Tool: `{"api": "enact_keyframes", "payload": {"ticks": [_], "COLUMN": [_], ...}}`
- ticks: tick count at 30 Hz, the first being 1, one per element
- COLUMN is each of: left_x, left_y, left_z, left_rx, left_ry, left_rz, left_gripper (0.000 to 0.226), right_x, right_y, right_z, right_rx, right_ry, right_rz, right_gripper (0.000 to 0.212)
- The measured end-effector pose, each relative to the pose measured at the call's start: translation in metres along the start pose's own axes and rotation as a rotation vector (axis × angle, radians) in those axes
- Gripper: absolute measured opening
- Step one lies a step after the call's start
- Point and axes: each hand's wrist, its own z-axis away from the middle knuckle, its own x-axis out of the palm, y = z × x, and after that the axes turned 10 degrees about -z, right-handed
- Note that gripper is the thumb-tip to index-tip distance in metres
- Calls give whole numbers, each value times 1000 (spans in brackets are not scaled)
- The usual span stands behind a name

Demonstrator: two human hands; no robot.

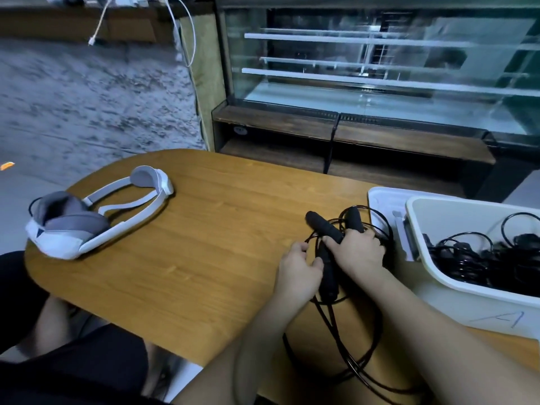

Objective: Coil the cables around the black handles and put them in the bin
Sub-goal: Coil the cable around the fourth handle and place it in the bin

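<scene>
Two hands are working close together near the right end of the wooden table (181, 258), both on one set of black handles (327, 229) with its cable (347, 346). Right hand (358, 252) is gripping the handles, fingers curled over them; at least two handle ends are poking out past the knuckles toward the far edge, another is running down between the hands. Left hand (298, 270) is sitting just beside it, fingers curled and pinching at the cable or the lower handle, cannot tell exactly which. Cable is looking mostly uncoiled: big loose loops are hanging off the near table edge and a few loops are lying around the handles' far ends, nothing tight around the handles yet. White bin (455, 290) is sitting just right of the hands, marked on its front wall, already holding a pile of black bundled cables (479, 258), so several sets are looking done. A white lid or tray (385, 200) is lying behind the bin. Judging progress: this set is early in coiling, wrapping and dropping into the bin both remaining; no other loose sets are showing on the table. A white and grey headset (87, 214) is lying at the left end, well apart from the work.
</scene>
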Motion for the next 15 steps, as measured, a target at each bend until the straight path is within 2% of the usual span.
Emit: {"api": "enact_keyframes", "payload": {"ticks": [4,8,10,12,15], "left_x": [-5,-14,-24,-37,-55], "left_y": [0,12,27,44,73], "left_z": [-3,1,12,29,65], "left_rx": [12,23,48,107,206], "left_ry": [19,75,37,-72,-194], "left_rz": [92,316,515,721,916], "left_gripper": [32,21,31,44,64], "right_x": [-1,-19,-34,-50,-74], "right_y": [3,-2,-7,-10,-3], "right_z": [4,28,50,73,106], "right_rx": [-23,-234,-378,-500,-618], "right_ry": [63,133,144,163,214], "right_rz": [-72,-285,-446,-531,-638], "right_gripper": [53,48,41,34,31]}}
